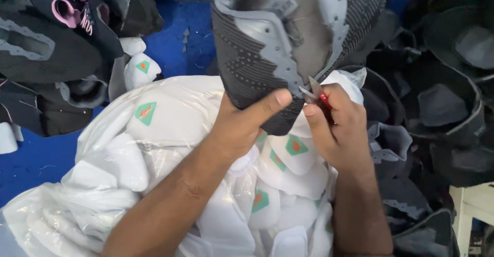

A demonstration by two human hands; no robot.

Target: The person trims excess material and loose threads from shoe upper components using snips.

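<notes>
Upper: we see a black-and-grey shoe upper (pixel 267 46) held up at top centre of the frame, its lower edge meeting both hands.
Left hand: our left hand (pixel 242 126) comes up from the bottom centre, fingers curled shut around the upper's lower edge, thumb (pixel 270 102) pressed flat across the fabric.
Right hand: our right hand (pixel 337 128), centre right, has its fingers pinched closed on red-handled snips (pixel 316 95).
Snips: the blades are slightly parted, tips touching the upper's edge just beside the left thumb.
Bag: a clear plastic bag (pixel 103 185) of white pieces (pixel 296 151) with green-and-orange diamonds fills the lower frame beneath both arms.
Piles: dark uppers (pixel 442 108) lie heaped at right and upper left, on a blue surface (pixel 31 164).
</notes>
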